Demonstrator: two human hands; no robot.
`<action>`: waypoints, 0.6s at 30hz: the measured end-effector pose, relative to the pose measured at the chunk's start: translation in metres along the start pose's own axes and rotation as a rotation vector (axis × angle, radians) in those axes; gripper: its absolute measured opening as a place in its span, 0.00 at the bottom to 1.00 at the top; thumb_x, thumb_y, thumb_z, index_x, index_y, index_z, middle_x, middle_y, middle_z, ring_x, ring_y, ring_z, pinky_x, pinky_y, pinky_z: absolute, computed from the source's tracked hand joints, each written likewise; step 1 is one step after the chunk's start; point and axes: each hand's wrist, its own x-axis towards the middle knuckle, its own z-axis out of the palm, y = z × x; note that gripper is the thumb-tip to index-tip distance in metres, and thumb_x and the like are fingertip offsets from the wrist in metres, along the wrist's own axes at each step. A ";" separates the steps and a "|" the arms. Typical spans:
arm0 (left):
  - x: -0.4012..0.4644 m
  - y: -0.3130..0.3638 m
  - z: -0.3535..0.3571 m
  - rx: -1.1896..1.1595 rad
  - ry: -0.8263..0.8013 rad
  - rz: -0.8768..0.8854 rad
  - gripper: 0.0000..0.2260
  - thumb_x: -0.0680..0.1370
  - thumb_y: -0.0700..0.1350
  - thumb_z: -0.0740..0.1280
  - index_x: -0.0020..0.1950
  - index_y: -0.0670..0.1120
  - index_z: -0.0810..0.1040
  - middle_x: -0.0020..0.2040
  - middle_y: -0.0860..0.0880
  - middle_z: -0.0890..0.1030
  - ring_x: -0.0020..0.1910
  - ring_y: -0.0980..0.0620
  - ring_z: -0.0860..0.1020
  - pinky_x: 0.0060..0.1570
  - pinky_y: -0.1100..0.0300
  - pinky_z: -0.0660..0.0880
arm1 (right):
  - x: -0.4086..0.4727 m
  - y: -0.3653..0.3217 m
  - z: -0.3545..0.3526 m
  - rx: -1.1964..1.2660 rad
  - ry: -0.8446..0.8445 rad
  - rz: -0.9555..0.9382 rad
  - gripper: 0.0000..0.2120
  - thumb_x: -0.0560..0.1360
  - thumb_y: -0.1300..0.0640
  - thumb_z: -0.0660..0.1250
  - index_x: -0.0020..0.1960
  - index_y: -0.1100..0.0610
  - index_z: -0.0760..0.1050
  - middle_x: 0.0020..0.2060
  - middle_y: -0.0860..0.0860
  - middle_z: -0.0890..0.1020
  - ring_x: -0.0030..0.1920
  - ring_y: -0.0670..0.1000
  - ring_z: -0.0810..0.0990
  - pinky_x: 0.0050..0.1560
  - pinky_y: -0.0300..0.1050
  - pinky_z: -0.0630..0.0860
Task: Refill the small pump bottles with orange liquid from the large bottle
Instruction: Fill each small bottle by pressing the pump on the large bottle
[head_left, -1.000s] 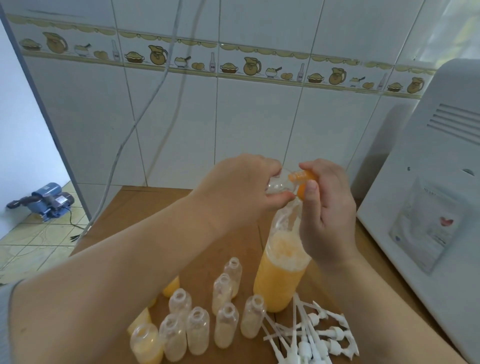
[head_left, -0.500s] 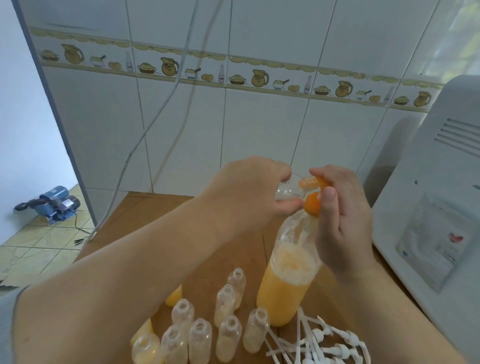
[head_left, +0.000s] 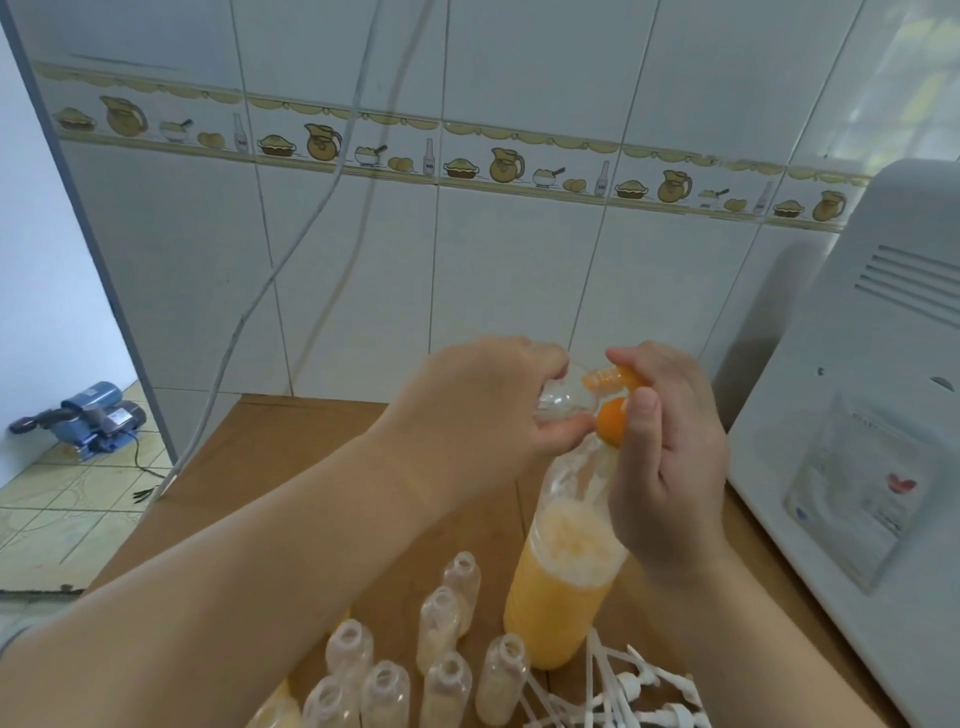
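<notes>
Two hands meet over the neck of the large bottle (head_left: 563, 587), which stands upright on the wooden table (head_left: 291, 452) at about five o'clock from the picture's middle, orange liquid filling its lower half with froth above. The left hand (head_left: 483, 410) has its fingers curled round the clear shoulder just under the mouth. The right hand (head_left: 665, 457) pinches an orange cap (head_left: 612, 427) between thumb and fingers beside the neck; an orange ring (head_left: 605, 379) shows at the mouth, so the cap looks to be off or nearly so, though whether it has fully cleared the thread I cannot tell.

Done well, the step likely needs the left hand to hold firmly without squeezing, since the thin wall may buckle and push froth up. The cap should go down where it won't roll away.

Several small pump bottles (head_left: 447, 691) stand open at six o'clock, close together and just beside the big bottle's base; some at seven o'clock already hold orange. Loose pump heads (head_left: 623, 696) lie tangled at five o'clock. A white appliance (head_left: 857, 415) crowds the three o'clock side, and the table edge runs off at nine o'clock. Free room lies mostly toward the tiled wall at twelve o'clock, so tipping toward the little bottles could easily knock them over.
</notes>
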 end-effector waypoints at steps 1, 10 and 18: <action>-0.001 0.001 0.003 -0.008 -0.004 -0.005 0.16 0.74 0.61 0.61 0.47 0.50 0.74 0.37 0.55 0.74 0.34 0.56 0.70 0.34 0.66 0.65 | -0.002 0.002 0.003 0.007 0.024 0.002 0.19 0.79 0.56 0.49 0.55 0.63 0.77 0.50 0.47 0.75 0.55 0.38 0.71 0.60 0.34 0.66; 0.005 -0.005 -0.004 0.016 -0.073 -0.010 0.16 0.73 0.63 0.61 0.47 0.50 0.74 0.38 0.54 0.76 0.35 0.57 0.71 0.36 0.61 0.69 | 0.001 -0.002 0.001 0.015 -0.022 0.006 0.20 0.79 0.55 0.49 0.56 0.63 0.76 0.50 0.46 0.75 0.55 0.41 0.72 0.59 0.35 0.68; -0.002 -0.001 0.011 -0.024 -0.059 -0.028 0.18 0.74 0.62 0.62 0.50 0.49 0.76 0.39 0.53 0.77 0.36 0.55 0.73 0.37 0.60 0.71 | -0.013 0.002 0.008 0.022 0.042 0.042 0.18 0.79 0.58 0.51 0.54 0.64 0.77 0.49 0.49 0.77 0.54 0.45 0.74 0.59 0.40 0.71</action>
